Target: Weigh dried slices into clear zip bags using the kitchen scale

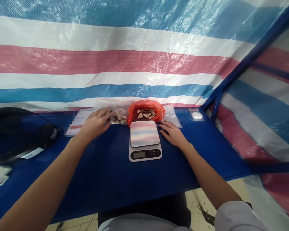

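My left hand [98, 120] lies with its fingers stretched out at the edge of a clear plastic bag [121, 115] that holds pale brown dried slices. Right of that bag, a red plastic bag [133, 110] stands with its mouth wide, and similar dried slices [145, 114] show inside. In front of it sits a white kitchen scale [144, 134] with a shiny plate and a dark, blank display. My right hand [172, 132] rests flat beside the scale, fingers apart, close to a flat clear plastic bag [172, 116]. Neither hand holds anything.
A phone [79, 122] with a timer on its screen lies by my left wrist. Farther left is a black item [21, 134] with a white tag. At the right, a small clear packet [197, 116] holds a white disc. Striped sheeting [110, 61] hangs behind the blue table [106, 179].
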Demonstrator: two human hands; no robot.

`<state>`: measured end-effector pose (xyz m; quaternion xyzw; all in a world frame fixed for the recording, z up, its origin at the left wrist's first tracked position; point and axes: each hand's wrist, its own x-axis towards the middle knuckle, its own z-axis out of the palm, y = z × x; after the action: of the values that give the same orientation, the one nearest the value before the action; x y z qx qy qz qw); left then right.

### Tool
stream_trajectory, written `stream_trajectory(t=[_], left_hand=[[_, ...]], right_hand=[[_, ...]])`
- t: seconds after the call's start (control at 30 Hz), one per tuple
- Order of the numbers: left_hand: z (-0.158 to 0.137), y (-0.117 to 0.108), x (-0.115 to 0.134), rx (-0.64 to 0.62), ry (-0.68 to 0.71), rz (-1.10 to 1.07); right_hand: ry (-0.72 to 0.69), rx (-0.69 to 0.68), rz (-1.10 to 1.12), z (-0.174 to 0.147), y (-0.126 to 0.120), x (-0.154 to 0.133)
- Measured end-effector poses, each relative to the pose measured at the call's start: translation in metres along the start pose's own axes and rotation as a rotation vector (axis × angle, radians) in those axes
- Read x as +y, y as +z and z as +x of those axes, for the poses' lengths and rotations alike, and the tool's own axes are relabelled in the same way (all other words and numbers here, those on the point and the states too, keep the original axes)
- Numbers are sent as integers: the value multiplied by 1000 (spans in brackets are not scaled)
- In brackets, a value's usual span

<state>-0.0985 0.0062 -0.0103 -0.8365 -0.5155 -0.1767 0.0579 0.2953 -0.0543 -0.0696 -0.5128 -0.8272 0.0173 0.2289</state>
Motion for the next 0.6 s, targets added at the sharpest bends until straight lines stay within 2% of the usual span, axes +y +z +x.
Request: stream_trajectory(t=[0.4,0.6], left_hand=[[5,-1,-2,167,7,-108],[3,-15,20,389,-73,-241]], right_hand=[[15,14,-30,0,-2,-4],[9,127,-34,-3,-8,-12]])
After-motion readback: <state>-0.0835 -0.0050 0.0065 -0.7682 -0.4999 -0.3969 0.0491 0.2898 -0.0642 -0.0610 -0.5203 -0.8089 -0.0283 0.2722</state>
